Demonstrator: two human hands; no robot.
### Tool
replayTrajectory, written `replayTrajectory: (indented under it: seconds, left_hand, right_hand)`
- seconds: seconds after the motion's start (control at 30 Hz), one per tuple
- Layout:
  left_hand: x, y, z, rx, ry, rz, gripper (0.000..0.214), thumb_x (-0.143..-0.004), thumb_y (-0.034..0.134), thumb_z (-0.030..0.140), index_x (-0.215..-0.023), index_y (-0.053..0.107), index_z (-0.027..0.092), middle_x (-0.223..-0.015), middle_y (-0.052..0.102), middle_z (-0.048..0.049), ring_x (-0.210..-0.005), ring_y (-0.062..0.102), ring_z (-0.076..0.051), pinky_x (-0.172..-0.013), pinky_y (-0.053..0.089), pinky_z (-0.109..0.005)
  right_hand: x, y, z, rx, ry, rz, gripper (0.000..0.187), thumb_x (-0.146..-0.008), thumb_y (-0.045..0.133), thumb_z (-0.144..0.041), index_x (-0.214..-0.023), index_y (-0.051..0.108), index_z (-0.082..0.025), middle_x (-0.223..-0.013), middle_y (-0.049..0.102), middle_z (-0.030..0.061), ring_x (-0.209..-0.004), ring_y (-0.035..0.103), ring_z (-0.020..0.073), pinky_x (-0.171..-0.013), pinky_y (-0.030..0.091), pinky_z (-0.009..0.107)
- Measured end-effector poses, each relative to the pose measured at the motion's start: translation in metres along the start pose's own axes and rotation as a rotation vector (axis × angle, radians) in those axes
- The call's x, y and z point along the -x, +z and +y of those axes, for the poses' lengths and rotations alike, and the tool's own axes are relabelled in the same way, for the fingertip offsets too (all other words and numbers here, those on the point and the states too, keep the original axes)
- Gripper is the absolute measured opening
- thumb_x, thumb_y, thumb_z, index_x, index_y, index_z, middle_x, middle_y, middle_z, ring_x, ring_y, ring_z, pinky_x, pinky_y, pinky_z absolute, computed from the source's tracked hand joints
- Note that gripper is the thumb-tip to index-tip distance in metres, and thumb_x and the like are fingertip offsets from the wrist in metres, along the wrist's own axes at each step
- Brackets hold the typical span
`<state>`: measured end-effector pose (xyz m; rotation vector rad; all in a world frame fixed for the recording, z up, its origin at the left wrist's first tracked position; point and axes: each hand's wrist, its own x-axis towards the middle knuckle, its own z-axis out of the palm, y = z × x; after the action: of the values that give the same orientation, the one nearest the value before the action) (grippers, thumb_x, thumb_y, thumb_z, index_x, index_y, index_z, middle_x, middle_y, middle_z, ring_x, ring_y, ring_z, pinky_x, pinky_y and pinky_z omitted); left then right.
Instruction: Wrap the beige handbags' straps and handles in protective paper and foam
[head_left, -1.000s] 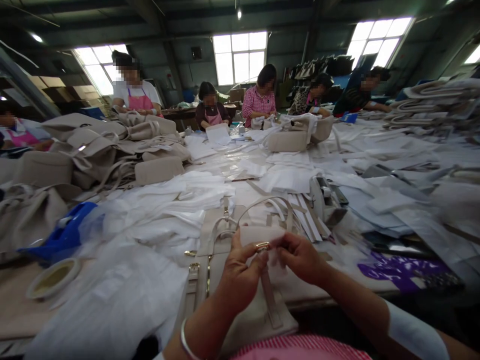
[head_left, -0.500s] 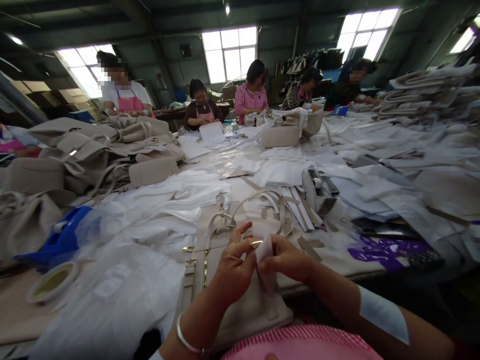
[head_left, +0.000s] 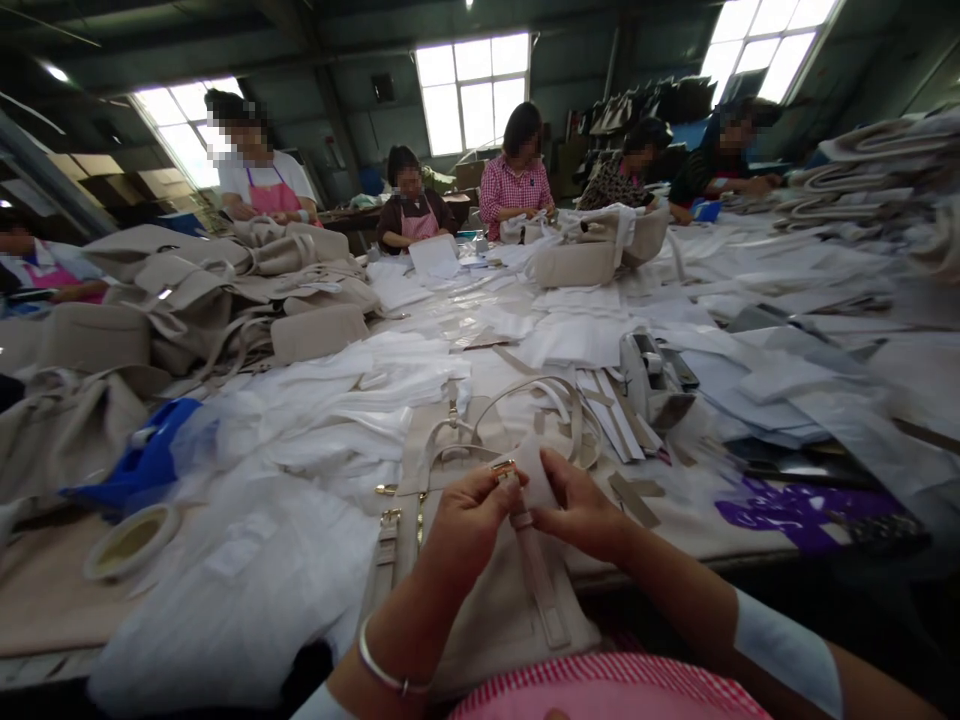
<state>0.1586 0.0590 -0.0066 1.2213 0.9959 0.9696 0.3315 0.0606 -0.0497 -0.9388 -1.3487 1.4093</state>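
Note:
A beige handbag (head_left: 487, 610) lies flat in front of me at the table's near edge, its handles (head_left: 540, 400) pointing away. My left hand (head_left: 469, 525) is closed, pinching the gold buckle (head_left: 502, 468) at the top of the bag's strap (head_left: 536, 570). My right hand (head_left: 581, 510) is closed too, pinching a small white piece of paper (head_left: 534, 470) against the buckle. The two hands almost touch above the bag's middle. A silver bangle (head_left: 386, 672) sits on my left wrist.
White sheets (head_left: 225, 590) and wrapping cover the table. A tape roll (head_left: 129, 540) and blue plastic (head_left: 142, 460) lie at left, a tape dispenser (head_left: 652, 385) right of the bag, beige bags (head_left: 180, 290) heaped far left. Several people work along the far side.
My hands have risen slightly and shifted, the left fingers closing onto the buckle while the right brings the white paper against it. The strap hangs straighter down the bag.

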Motion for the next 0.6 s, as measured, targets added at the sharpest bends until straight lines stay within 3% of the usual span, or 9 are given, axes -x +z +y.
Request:
replayTrajectory:
  seconds: [0.07,0.17,0.3,0.4,0.47,0.6]
  left_hand:
    - [-0.001,-0.003,-0.003,0.022,-0.035,0.038,0.024,-0.083,0.070,0.036,-0.094,0.077,0.016,-0.088,0.073,-0.0055,-0.084,0.063,-0.019,-0.083,0.050,-0.033]
    - [-0.001,-0.005,-0.006,0.013,-0.031,0.009,0.024,-0.083,0.070,0.037,-0.093,0.077,0.016,-0.089,0.073,-0.0061,-0.086,0.064,-0.020,-0.084,0.050,-0.033]
    - [-0.001,-0.004,-0.006,-0.166,0.137,-0.030,0.026,-0.087,0.065,0.036,-0.102,0.078,0.020,-0.121,0.064,-0.0110,-0.113,0.058,-0.026,-0.099,0.046,-0.039]
    - [-0.002,-0.005,-0.005,-0.310,0.218,-0.007,0.026,-0.089,0.064,0.036,-0.105,0.077,0.021,-0.142,0.048,-0.0117,-0.133,0.043,-0.029,-0.109,0.038,-0.042]
    - [-0.003,-0.006,-0.005,-0.348,0.242,0.011,0.027,-0.089,0.063,0.035,-0.109,0.076,0.022,-0.143,0.047,-0.0121,-0.135,0.042,-0.029,-0.111,0.036,-0.042]
    - [-0.004,-0.007,-0.004,-0.401,0.231,0.041,0.040,-0.089,0.064,0.034,-0.126,0.067,0.023,-0.122,0.061,-0.0101,-0.117,0.056,-0.025,-0.106,0.041,-0.039]
  right_hand:
    - [0.000,-0.009,0.001,-0.247,0.114,-0.137,0.050,-0.070,0.081,-0.043,-0.110,0.064,-0.018,-0.101,0.070,0.0060,-0.086,0.064,0.0202,-0.077,0.051,0.032]
    - [-0.003,-0.022,0.002,-0.321,0.294,-0.074,0.037,-0.074,0.079,-0.044,-0.094,0.071,-0.014,-0.081,0.072,0.0049,-0.067,0.063,0.0153,-0.064,0.049,0.028]
    - [-0.005,-0.021,0.003,-0.166,0.194,0.078,0.030,-0.074,0.081,-0.036,-0.093,0.074,-0.015,-0.083,0.074,0.0038,-0.070,0.064,0.0145,-0.066,0.048,0.026]
    - [-0.001,-0.009,0.004,-0.235,0.138,0.005,0.030,-0.078,0.077,-0.031,-0.105,0.073,-0.019,-0.096,0.076,0.0046,-0.084,0.068,0.0173,-0.080,0.051,0.031]
    - [0.003,0.000,0.004,-0.359,0.145,-0.063,0.032,-0.079,0.077,-0.027,-0.110,0.071,-0.021,-0.098,0.076,0.0047,-0.087,0.069,0.0178,-0.085,0.051,0.032]
    - [0.009,0.010,0.001,-0.541,0.180,-0.084,0.034,-0.079,0.075,-0.029,-0.113,0.072,-0.021,-0.097,0.076,0.0062,-0.083,0.070,0.0186,-0.085,0.052,0.034]
